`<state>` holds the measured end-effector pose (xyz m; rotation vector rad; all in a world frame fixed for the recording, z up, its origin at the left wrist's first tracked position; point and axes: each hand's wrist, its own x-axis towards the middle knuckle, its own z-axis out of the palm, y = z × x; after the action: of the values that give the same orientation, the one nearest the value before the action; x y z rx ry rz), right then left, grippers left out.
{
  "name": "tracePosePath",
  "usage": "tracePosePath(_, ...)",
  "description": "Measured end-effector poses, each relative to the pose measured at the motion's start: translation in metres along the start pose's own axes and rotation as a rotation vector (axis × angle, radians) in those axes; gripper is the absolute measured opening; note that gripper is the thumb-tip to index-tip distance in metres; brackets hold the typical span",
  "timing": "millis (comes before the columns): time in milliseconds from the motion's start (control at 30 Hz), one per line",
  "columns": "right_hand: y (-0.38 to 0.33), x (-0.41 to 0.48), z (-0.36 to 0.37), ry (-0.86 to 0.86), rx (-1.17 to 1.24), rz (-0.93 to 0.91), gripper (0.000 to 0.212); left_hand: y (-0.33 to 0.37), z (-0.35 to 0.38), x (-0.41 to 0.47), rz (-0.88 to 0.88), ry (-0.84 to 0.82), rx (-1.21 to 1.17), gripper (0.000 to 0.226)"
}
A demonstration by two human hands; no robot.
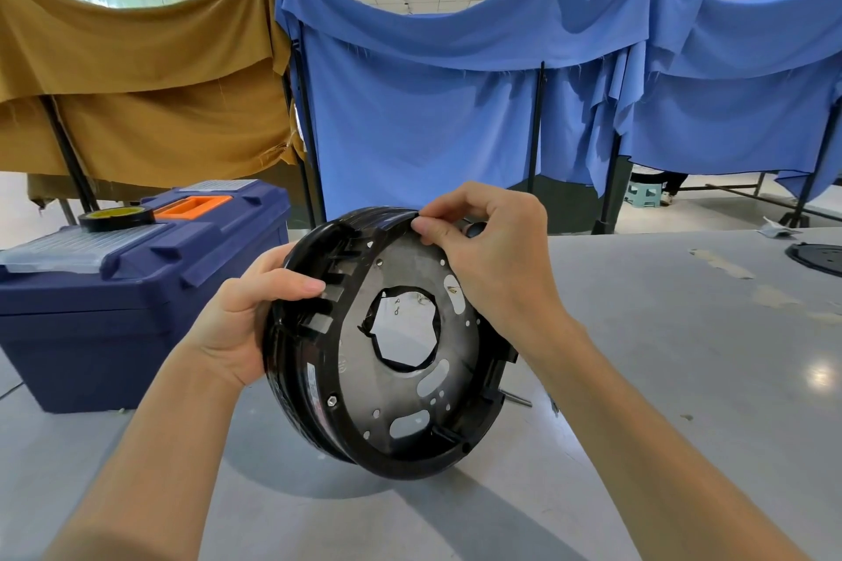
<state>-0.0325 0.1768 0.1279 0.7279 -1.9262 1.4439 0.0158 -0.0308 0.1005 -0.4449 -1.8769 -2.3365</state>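
Head camera: a round black housing (360, 369) stands on edge near the front of a grey table (660, 355), its open side turned towards the viewer, showing a grey metal plate with a ragged centre hole and several slots.

The left hand (246, 314) grips the left rim, thumb hooked over the inner lip and the fingers curled behind. The right hand (492, 251) works at the top rim. Its thumb and forefinger are closed in a narrow pinch on the edge of a glossy black band (382, 219) that runs round the outside. Whether this band is tape cannot be told for sure.

The piece looks stiff and moderately heavy, a plastic ring carrying a metal plate. Its shiny outer face is likely slippery, and on edge it could roll. The surest hold is probably at the rim, thumb inside the lip as the left hand has it. The cut-outs in the plate may have sharp edges and are best avoided.

To the left sits a dark blue toolbox (136, 287) with a roll of black tape (116, 218) on its lid. A second black disc (818, 257) lies at the far right. Blue cloth (433, 105) and brown cloth (136, 82) hang behind.
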Motion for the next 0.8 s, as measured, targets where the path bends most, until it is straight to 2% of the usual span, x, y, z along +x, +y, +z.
tracePosePath(233,-0.002,0.002,-0.002,-0.016,-0.022,0.038,0.008,0.001,0.001,0.0,0.011,-0.02,0.006,0.035)
tracePosePath(400,-0.001,-0.004,-0.003,-0.002,0.014,-0.034,0.002,0.002,0.002,0.0,0.005,-0.024,-0.001,0.035)
tracePosePath(567,0.007,-0.013,0.0,0.026,0.021,-0.078,0.006,0.002,0.002,-0.002,0.005,-0.02,0.006,0.034)
tracePosePath(800,0.005,-0.005,-0.005,-0.035,0.16,0.048,0.008,0.002,0.002,-0.002,0.001,-0.017,0.027,0.034)
